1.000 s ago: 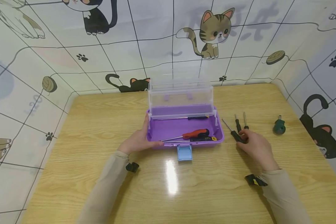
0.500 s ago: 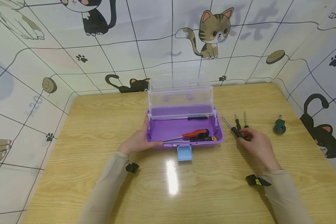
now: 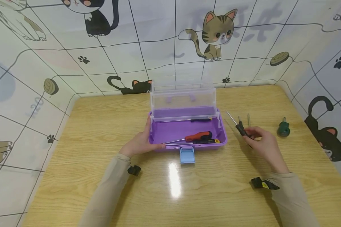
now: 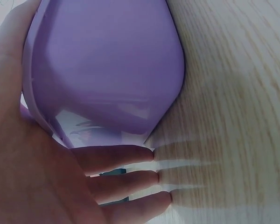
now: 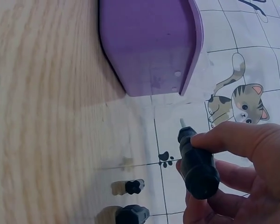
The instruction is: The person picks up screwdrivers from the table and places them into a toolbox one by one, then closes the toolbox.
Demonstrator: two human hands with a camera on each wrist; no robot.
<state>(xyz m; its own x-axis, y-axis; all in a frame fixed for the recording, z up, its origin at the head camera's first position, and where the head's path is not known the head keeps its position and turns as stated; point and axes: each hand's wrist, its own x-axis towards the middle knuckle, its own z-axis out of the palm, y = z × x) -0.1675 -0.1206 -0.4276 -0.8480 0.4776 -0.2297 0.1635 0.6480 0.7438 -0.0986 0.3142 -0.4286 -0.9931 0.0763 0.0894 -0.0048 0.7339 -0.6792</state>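
Observation:
My right hand (image 3: 265,143) pinches a black-handled screwdriver (image 3: 240,128) just above the table, right of a purple toolbox (image 3: 171,129). In the right wrist view, thumb and fingers hold its dark handle (image 5: 198,168), shaft pointing away. My left hand (image 3: 139,143) rests against the box's left end, thumb along the front rim. The left wrist view shows straight fingers (image 4: 126,184) beside the purple wall (image 4: 107,56). Inside the box lie a red-and-black screwdriver (image 3: 199,135), a black one (image 3: 206,141) along the front and another black one (image 3: 201,119) at the back.
The box's clear lid (image 3: 184,99) is raised, and its blue latch (image 3: 187,155) hangs in front. Two more screwdrivers (image 3: 248,119) are partly hidden behind my right hand. A stubby green screwdriver (image 3: 284,128) stands farther right on the wooden table (image 3: 102,126). Cat-patterned sheeting surrounds the table.
The right hand has lifted the black screwdriver and shifted slightly right, its handle now overlapping the two screwdrivers behind. The left hand and toolbox have stayed put.

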